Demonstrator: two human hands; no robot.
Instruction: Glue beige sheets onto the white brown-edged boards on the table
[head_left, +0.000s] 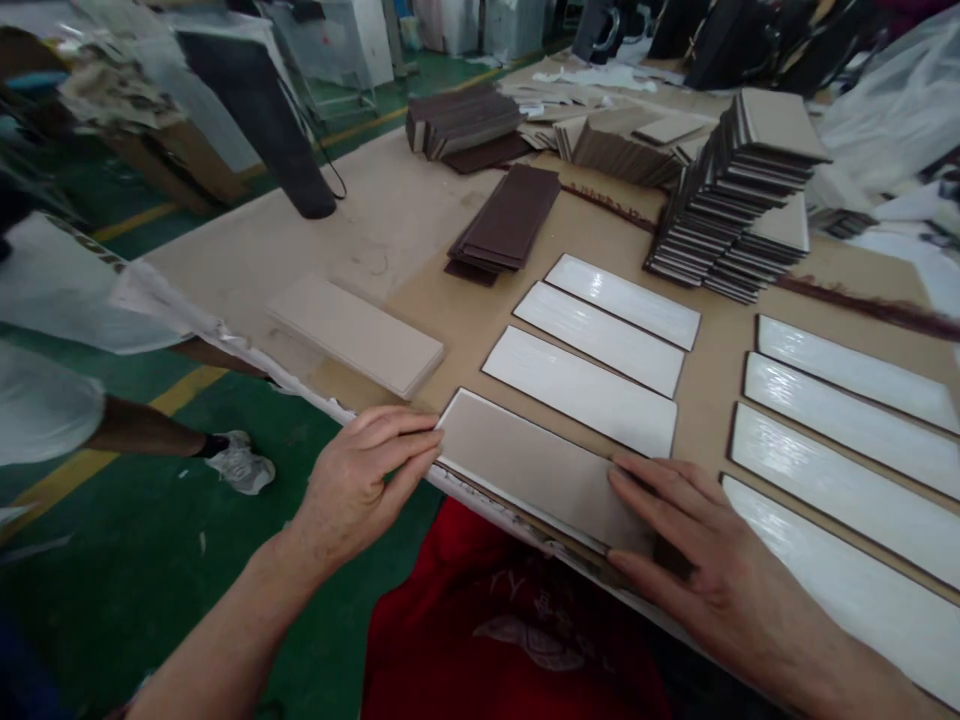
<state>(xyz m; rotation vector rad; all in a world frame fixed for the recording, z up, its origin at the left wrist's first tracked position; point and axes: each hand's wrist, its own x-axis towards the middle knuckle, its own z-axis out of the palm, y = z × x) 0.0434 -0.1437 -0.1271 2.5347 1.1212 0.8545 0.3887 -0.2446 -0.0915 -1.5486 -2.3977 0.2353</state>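
The beige panel (536, 465) lies flat at the near edge of the desk (360, 215), beside three white panels (581, 390). The left hand (367, 480) is open, its fingertips against the panel's left end. The right hand (697, 570) rests open and flat on its right end.

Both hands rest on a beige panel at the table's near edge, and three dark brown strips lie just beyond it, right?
Not quite: in the head view the three strips beyond the beige panel are white, not dark brown. The left hand and the right hand do rest on it at the table edge.
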